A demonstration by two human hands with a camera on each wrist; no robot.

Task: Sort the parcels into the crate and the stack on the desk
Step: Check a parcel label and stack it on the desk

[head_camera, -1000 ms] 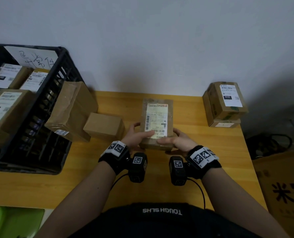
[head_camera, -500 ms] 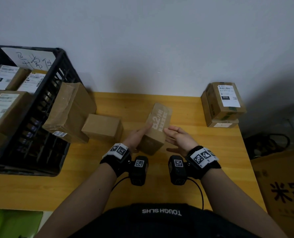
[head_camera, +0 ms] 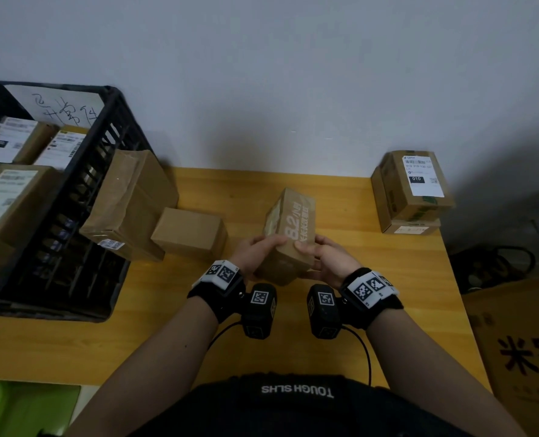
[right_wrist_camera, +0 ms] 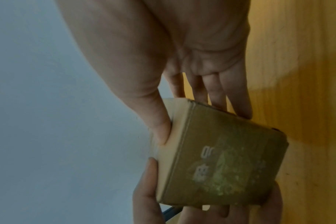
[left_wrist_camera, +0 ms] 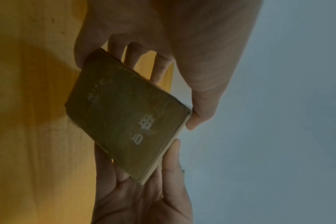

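Note:
A brown parcel (head_camera: 288, 230) with white print on its upper side is held tilted over the middle of the desk (head_camera: 340, 197). My left hand (head_camera: 255, 250) grips its near left edge and my right hand (head_camera: 324, 257) grips its near right edge. In the left wrist view the thumb and fingers of my left hand (left_wrist_camera: 163, 37) clamp the parcel (left_wrist_camera: 125, 118). In the right wrist view my right hand (right_wrist_camera: 182, 60) holds the parcel (right_wrist_camera: 220, 163) the same way. The black crate (head_camera: 104, 127) at the left holds several labelled parcels. A stack of two boxes (head_camera: 413, 190) stands at the desk's back right corner.
A large brown parcel (head_camera: 132, 203) leans against the crate's side, and a small plain box (head_camera: 189, 231) lies next to it, just left of my hands. A big carton (head_camera: 520, 357) stands on the floor off the desk's right edge. The wall is close behind.
The parcel lay flat with its white label up; it was tipped onto its side, and now both hands grip it with a printed side up and the label out of sight.

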